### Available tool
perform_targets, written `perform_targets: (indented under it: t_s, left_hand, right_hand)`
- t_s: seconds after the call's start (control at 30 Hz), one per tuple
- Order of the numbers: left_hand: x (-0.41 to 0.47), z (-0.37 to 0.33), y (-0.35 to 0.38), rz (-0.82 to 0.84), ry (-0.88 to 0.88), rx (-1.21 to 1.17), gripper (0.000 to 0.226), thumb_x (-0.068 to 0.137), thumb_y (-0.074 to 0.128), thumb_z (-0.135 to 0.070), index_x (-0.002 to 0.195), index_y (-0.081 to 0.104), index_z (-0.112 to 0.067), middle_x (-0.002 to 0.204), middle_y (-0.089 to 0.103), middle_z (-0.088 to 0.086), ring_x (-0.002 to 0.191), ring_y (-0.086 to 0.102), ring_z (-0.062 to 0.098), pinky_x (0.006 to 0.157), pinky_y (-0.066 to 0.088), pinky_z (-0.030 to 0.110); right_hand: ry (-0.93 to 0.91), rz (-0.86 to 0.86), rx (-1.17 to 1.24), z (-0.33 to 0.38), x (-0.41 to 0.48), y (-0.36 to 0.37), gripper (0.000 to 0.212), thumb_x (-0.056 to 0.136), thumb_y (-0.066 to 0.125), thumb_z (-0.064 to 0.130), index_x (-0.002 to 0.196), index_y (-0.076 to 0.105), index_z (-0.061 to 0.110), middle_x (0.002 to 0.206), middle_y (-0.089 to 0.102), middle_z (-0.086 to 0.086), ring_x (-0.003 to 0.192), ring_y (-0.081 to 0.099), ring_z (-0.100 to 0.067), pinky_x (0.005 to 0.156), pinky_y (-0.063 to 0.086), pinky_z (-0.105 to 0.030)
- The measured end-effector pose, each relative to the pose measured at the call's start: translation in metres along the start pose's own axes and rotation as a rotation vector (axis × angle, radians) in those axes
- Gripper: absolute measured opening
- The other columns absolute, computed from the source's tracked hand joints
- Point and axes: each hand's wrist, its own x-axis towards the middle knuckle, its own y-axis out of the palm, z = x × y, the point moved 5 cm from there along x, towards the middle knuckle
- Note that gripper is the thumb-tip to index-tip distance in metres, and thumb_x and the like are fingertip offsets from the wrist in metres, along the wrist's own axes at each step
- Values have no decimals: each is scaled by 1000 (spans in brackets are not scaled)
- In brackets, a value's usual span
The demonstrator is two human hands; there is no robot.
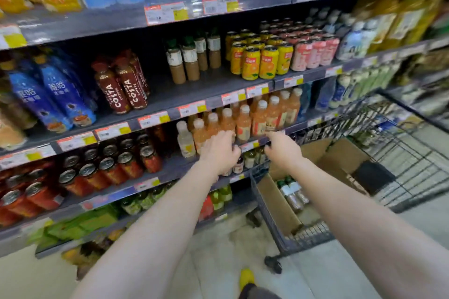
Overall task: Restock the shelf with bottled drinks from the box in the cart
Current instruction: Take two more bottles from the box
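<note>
Bottles (292, 192) with green caps and white labels stand upright in an open cardboard box (274, 201), against its left wall. The box sits in the front end of a black wire cart (398, 143), which is parked just beside the shelving.

Both bare arms reach forward to one shelf (175, 162) in the middle of the unit. The left hand (220, 150) lies with its back to the camera against the lower part of the peach-coloured bottles (243, 121) at the shelf's front edge. Its fingers are bent over them, but it cannot be told whether they close round a bottle.

The right hand (281, 148) is at the same front edge, further right, with its fingertips at the price strip below the peach-coloured bottles. Its grip cannot be told either; nothing shows in it.

A pale bottle (185, 141) stands just left of the peach-coloured row, and red jars (109, 167) fill the left part of that shelf.

One shelf up stand coffee bottles (121, 87), brown bottles with green caps (184, 60) and yellow cans (260, 63).

The frame is blurred toward its edges.
</note>
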Motion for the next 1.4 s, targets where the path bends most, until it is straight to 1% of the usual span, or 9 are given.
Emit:
perform_targets:
  t_s: [0.2,0.33,0.43,0.53,0.63,0.73,0.87,1.23,1.4]
  left_hand:
    - [-13,-64,59,158,93,17,41,99,48,-41,134,55,-20,117,66,7,93,65,28,71,55,38]
    - [-14,-107,99,246,150,64,47,99,47,-42,140,53,-19,122,64,7,101,66,28,82,58,44]
    - [-9,-135,132,303,157,101,51,99,45,-43,144,50,-19,127,61,8,107,64,30,85,58,45]
    - [-3,-162,167,357,127,125,52,99,45,-43,144,48,-17,130,59,10,114,61,32,91,55,47]
    - [9,-185,201,391,55,128,51,101,44,-44,144,47,-16,135,55,12,118,59,34,95,52,48]
    - [20,-204,233,432,-35,154,49,102,44,-45,142,47,-17,135,54,12,117,59,33,95,50,47]
    - [28,-223,263,455,-124,181,48,101,42,-47,137,51,-16,131,57,12,114,60,35,96,49,49]
    - [76,-229,320,562,-265,254,39,101,44,-45,127,52,-18,122,57,11,111,59,35,91,49,46]
    - [113,-213,355,583,-363,257,40,100,45,-44,129,52,-17,128,56,12,119,57,35,94,44,44]
  right_hand:
    - [186,113,-75,-102,-67,4,59,96,52,24,153,39,23,145,54,-6,120,60,-26,88,57,-40]
    - [315,130,-47,-171,-91,10,55,93,53,32,147,46,29,141,58,-1,117,61,-24,89,56,-41]
    - [358,155,-67,-209,-107,12,49,96,51,34,144,48,26,139,55,-6,114,61,-30,81,53,-39]
    - [367,178,-66,-250,-112,16,49,92,47,21,140,49,28,132,59,-8,112,61,-31,79,53,-37]
    - [364,211,-33,-292,-109,19,49,90,48,26,139,49,32,126,62,-10,108,63,-33,86,56,-42]
    - [335,267,-52,-335,-96,22,45,89,49,23,134,56,22,123,61,-10,107,63,-33,85,55,-41]
    - [270,316,-66,-378,-78,22,49,89,44,19,137,55,18,131,59,-10,115,60,-34,92,54,-44]
    - [176,431,-106,-425,-9,47,43,92,51,19,134,54,16,129,59,-11,113,61,-35,87,54,-40]
    - [174,519,-174,-445,33,69,43,89,54,26,131,57,17,126,60,-9,115,60,-32,86,51,-36]
